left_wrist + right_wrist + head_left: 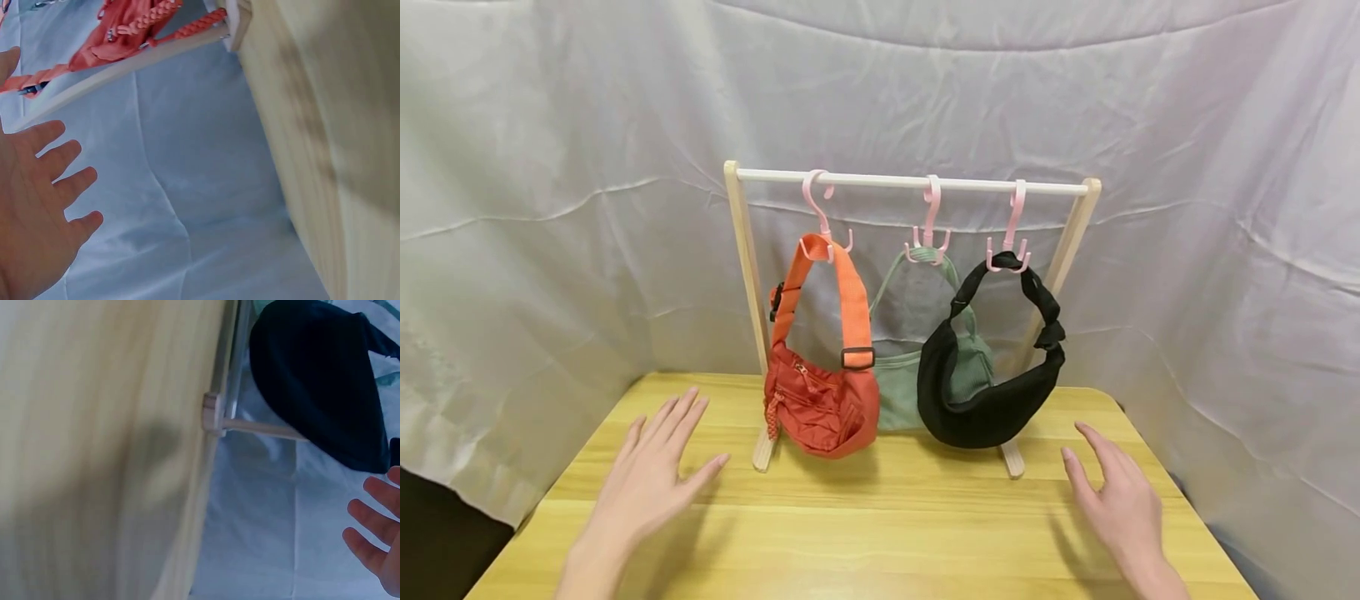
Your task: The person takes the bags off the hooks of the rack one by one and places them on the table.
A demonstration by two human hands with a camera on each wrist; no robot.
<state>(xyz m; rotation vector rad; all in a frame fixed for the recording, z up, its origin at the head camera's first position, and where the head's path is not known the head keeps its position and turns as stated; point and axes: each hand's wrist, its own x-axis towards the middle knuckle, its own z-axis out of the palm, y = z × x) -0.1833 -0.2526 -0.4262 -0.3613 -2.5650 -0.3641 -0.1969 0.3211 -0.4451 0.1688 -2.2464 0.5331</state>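
Observation:
My left hand (651, 471) hovers over the table's left side with fingers spread, holding nothing; the left wrist view shows its palm and fingers (62, 164). Nearest to it hangs a red bag (823, 404) with an orange strap. On the right, my right hand (1120, 500) is also in the air, fingers extended and thumb apart, with nothing in it. Closest to that hand is a black shoulder bag (992, 412), seen large in the right wrist view. Between the two bags a green bag (898, 392) hangs, partly covered by both.
A small rack with a white rail (880, 180) and wooden legs stands at the back of the wood-grain table (880, 542). Each bag hangs from a pink hook (932, 204) on the rail. Behind and at both sides falls a grey curtain (587, 208).

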